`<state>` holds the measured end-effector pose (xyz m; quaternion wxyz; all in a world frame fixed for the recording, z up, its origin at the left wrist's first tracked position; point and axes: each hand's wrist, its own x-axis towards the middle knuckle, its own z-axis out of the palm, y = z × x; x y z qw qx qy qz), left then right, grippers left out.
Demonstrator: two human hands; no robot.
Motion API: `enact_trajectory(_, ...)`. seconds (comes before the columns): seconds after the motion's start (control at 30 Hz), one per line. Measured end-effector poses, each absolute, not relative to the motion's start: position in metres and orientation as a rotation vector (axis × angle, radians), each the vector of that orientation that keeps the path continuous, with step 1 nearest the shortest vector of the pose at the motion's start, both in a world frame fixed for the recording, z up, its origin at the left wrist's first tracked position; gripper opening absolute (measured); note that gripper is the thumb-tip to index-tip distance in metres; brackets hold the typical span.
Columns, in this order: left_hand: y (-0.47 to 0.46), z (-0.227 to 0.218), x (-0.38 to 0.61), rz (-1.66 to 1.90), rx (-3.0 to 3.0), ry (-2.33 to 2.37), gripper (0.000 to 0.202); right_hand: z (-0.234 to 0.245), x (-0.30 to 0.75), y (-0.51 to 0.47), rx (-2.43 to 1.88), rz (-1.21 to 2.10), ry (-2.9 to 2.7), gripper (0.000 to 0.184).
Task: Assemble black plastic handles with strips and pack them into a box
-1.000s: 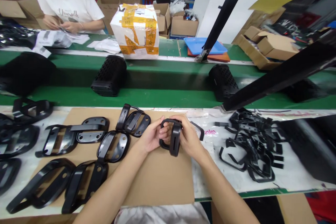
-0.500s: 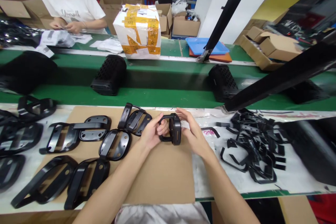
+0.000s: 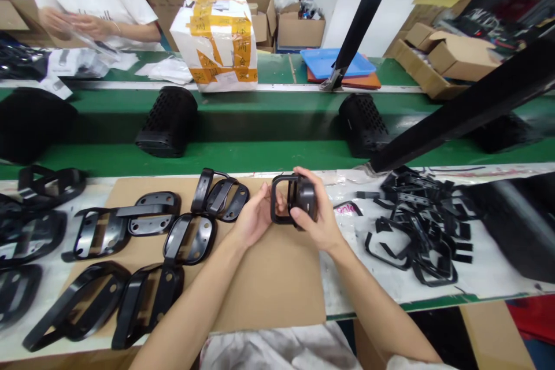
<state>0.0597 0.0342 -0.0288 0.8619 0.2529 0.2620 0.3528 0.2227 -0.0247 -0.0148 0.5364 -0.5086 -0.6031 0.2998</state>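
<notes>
A black plastic bracket with a loop handle (image 3: 276, 199) is raised over the cardboard sheet (image 3: 277, 283). My right hand (image 3: 318, 214) is closed around its thick plate end, thumb in front and fingers over the top. Beside the loop is my left hand (image 3: 254, 217), its thumb lifted and apart from the fingers. Some left fingertips show through the loop; whether they touch it I cannot tell. Several similar black brackets (image 3: 191, 240) lie on the cardboard to the left.
Thin black strips and frames (image 3: 416, 225) are heaped on the right. Past the green conveyor (image 3: 260, 156) with black perforated housings (image 3: 169, 121) stands a taped white box (image 3: 217, 43). A black post (image 3: 364, 17) slants up at right. Across the line, a person in white handles a plastic bag.
My right hand has closed on the bracket's plate end, and my left grip has loosened. The bracket has turned and shifted slightly right. The camera view has tilted a little.
</notes>
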Motion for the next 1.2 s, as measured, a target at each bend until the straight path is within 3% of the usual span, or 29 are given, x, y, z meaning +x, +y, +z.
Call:
enact_trajectory(0.17,0.027,-0.035,0.063,0.739,0.627,0.522,0.038,-0.014,0.224,-0.025,-1.249,0.598,-1.207,0.069)
enact_trajectory(0.33,0.022,-0.038,0.066,0.664,0.434,0.447,0.040,-0.018,0.218,-0.025,-1.244,0.563,-1.190,0.069)
enact_trajectory(0.53,0.023,-0.041,0.065,0.721,0.371,0.408,0.037,-0.017,0.220,-0.023,-1.291,0.653,-1.200,0.086)
enact_trajectory(0.87,0.026,-0.040,0.062,0.682,0.520,0.472,0.035,-0.016,0.231,-0.021,-1.256,0.682,-1.203,0.084)
enact_trajectory(1.03,0.033,-0.038,0.057,0.755,0.680,0.559,0.042,-0.015,0.228,-0.022,-1.203,0.676,-1.385,0.079)
enact_trajectory(1.2,0.042,-0.023,0.056,0.798,0.442,0.645,0.045,-0.014,0.218,-0.025,-1.247,0.712,-1.611,0.088)
